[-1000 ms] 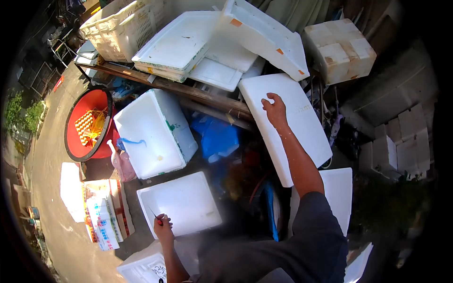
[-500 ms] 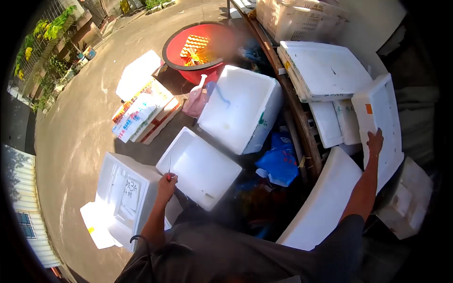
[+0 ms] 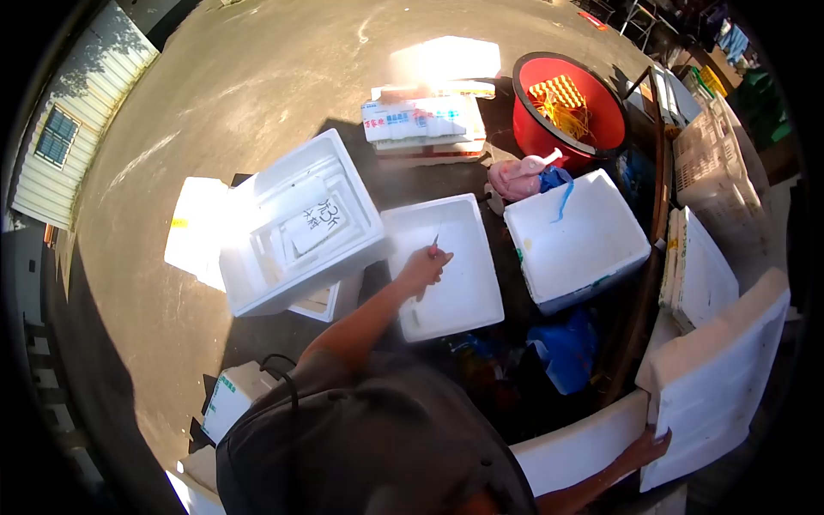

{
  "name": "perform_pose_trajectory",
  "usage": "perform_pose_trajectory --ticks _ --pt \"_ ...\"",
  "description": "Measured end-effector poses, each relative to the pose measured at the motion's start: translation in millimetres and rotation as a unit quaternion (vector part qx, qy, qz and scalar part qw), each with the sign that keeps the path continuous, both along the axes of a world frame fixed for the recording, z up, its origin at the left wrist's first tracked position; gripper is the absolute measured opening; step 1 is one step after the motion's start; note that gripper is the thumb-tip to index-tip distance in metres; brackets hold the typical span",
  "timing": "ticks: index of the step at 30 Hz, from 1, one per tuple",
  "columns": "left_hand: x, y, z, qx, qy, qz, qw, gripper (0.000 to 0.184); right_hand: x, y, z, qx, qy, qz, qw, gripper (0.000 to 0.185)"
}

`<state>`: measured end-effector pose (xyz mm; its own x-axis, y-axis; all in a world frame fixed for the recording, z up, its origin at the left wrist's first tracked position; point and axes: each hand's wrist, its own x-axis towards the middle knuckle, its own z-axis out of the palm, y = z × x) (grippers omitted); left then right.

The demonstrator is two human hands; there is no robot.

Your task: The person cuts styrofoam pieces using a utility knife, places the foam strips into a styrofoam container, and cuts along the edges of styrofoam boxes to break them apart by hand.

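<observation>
My left hand is closed around a small knife, its thin blade pointing up from the fingers. It is over an open white foam box. At lower right, my right hand grips the near edge of a white foam lid, which stands tilted at my side. A long white foam piece lies beside that hand. Left of the open box, a foam box with handwriting leans tilted. On the right sits a white foam box with a blue strip on top.
A red tub holding orange strapping stands at the back, near a pink watering can. Several flattened boxes are stacked behind. A blue plastic bag lies by a wooden rail. Crates are at right.
My view has swung right to left, so the scene sits differently. The lid in my right hand is now lower and more upright beside me. The knife stays in my left hand.
</observation>
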<state>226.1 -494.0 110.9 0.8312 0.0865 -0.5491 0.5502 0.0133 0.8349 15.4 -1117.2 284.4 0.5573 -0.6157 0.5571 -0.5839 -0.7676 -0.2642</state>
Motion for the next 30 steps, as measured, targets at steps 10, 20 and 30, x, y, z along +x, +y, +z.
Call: perform_pose_trajectory --ticks 10,20,30 --pt "-84.5 217.7 24.1 -0.170 -0.107 0.313 0.928 0.027 115.7 337.6 6.4 0.054 0.114 0.457 0.880 0.043" --pt "-275.0 378.6 102.5 -0.062 -0.228 0.584 0.777 0.037 207.3 603.0 -69.4 -0.011 0.257 0.772 0.581 0.050" --pt "-326.4 307.2 94.4 -0.121 -0.147 0.601 0.776 0.027 259.7 698.2 -72.7 -0.082 0.202 0.840 0.497 0.042"
